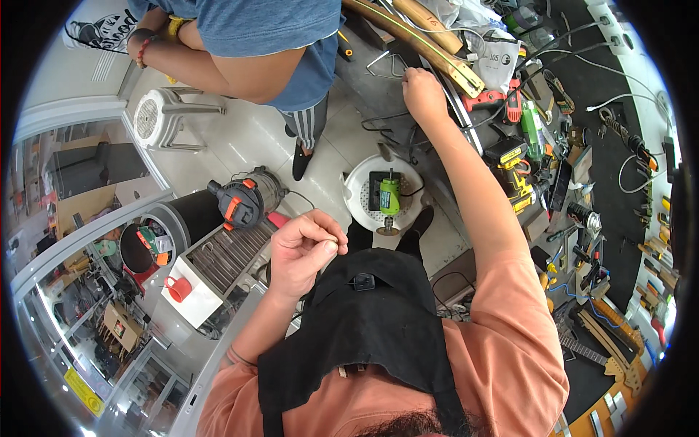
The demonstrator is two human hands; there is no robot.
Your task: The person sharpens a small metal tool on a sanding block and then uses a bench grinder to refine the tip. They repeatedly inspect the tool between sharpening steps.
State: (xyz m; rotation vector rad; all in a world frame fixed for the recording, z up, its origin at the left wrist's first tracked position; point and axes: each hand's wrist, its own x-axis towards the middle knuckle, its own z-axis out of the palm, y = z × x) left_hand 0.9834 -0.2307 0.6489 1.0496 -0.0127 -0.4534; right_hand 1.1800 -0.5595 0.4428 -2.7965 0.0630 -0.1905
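My left hand (309,251) is raised in front of my black apron, thumb and fingertips pinched together. Whatever it holds, if anything, is too small to name. Stretched out to the bench, my right hand (424,96) has its fingers curled down at the ends of some bent metal rods (386,64) that look like hex keys. What lies under those fingertips is hidden. Just beyond that hand lies a long wooden piece like a guitar neck (429,49), with a yellow-green line along it. A paler wooden handle-like piece (429,25) rests alongside.
Below the bench edge, a green power tool (389,195) sits on a white stool (357,191). Bench clutter includes a yellow drill (518,186), a red tool (495,100) and cables. Another person (255,58) stands at the upper left, near a vacuum (251,197) and a second stool (156,120).
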